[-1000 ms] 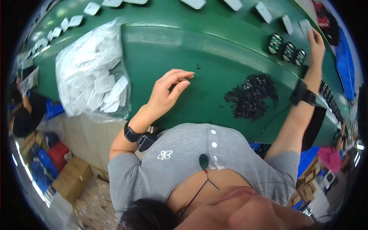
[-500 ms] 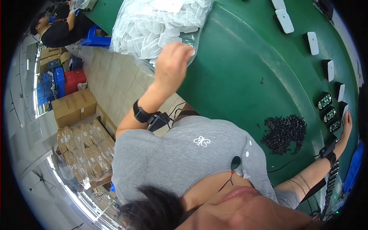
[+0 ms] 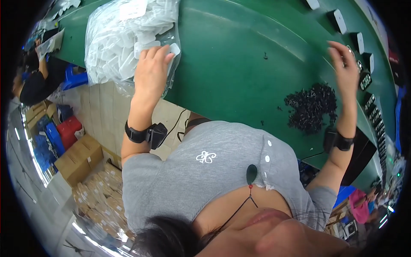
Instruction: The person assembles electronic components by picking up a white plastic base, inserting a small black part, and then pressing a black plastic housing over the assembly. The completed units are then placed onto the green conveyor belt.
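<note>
I see my left hand (image 3: 152, 70) resting, fingers loosely spread, on the clear bag (image 3: 124, 36) of white parts at the bench (image 3: 239, 64) edge; right hand (image 3: 344, 66) open above black clips (image 3: 310, 107).

Person in a grey short-sleeved top, a black band on each wrist

The grey shirt (image 3: 205, 171) fills the lower middle of the frame, with a small white butterfly-like emblem (image 3: 206, 157) on the chest and white buttons (image 3: 268, 150) running down its placket. A thin dark cord with a small red bead (image 3: 250, 186) hangs at the neckline beneath a black oval clip (image 3: 251, 172). The left wrist carries a black wristband with a boxy black module (image 3: 145, 133); the right wrist wears a similar black band and module (image 3: 336, 139). Dark hair (image 3: 167, 237) shows at the bottom edge.
</note>
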Available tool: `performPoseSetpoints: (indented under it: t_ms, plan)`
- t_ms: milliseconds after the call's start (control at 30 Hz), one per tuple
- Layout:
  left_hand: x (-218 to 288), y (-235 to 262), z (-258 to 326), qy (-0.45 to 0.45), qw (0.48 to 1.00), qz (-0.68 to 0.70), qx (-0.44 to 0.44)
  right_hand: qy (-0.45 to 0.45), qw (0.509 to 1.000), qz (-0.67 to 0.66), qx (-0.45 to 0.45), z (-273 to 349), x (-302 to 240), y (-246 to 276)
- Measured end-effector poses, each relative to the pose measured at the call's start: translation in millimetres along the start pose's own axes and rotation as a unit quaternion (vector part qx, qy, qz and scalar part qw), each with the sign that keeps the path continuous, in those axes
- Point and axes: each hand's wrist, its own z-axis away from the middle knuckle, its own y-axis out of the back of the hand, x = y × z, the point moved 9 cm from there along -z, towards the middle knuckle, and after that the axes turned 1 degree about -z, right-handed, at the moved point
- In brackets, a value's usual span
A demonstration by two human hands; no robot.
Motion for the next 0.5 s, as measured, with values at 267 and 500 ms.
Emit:
performPoseSetpoints:
  t_ms: [267, 500]
  plan:
    - [16, 0, -14, -0.017, 0.998, 0.055, 0.021, 0.165, 0.979, 0.085, -0.086, 34, -90, -117]
    - [42, 8, -35, 0.024, 0.982, 0.186, 0.020, 0.181, 0.965, 0.179, -0.062, 43, -102, -126]
